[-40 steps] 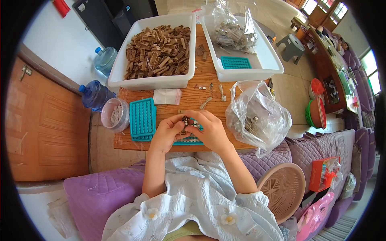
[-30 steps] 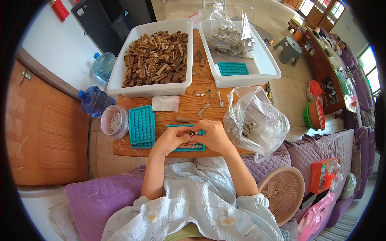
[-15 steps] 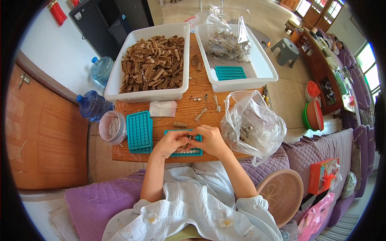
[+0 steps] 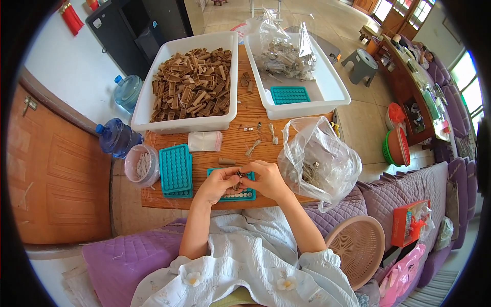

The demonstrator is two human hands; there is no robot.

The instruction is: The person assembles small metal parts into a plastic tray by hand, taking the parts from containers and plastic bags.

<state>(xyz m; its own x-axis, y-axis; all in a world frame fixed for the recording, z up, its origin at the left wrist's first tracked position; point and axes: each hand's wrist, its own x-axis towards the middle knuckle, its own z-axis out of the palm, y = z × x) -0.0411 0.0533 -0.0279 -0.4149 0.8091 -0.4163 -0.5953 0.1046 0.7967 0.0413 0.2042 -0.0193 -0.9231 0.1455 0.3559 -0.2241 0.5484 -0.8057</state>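
My left hand (image 4: pixel 216 185) and my right hand (image 4: pixel 267 179) meet just above a teal tray (image 4: pixel 249 197) at the table's near edge. Both are closed, fingertips pinched around a small dark, shiny piece (image 4: pixel 239 174). A small brown part shows under it; whether the two are joined I cannot tell. Round whitish pieces sit in a row of the tray, partly hidden by my fingers. Just beyond my left hand lies a brown cardboard-like piece (image 4: pixel 227 161). A clear plastic bag (image 4: pixel 327 169) with small pale bits inside stands right of my right hand.
Stacked teal trays (image 4: pixel 175 168) and a tub of white bits (image 4: pixel 134 165) are at the left. Behind them stands a white bin (image 4: pixel 185 124) heaped with brown pieces. Another white bin (image 4: pixel 327 100) holds a bag and a teal tray. Tied strands (image 4: pixel 252 148) lie mid-table.
The view has shifted slightly, so the table and its things sit a little farther left in the picture. My hands keep their pinch over the tray, with only slight finger movement.
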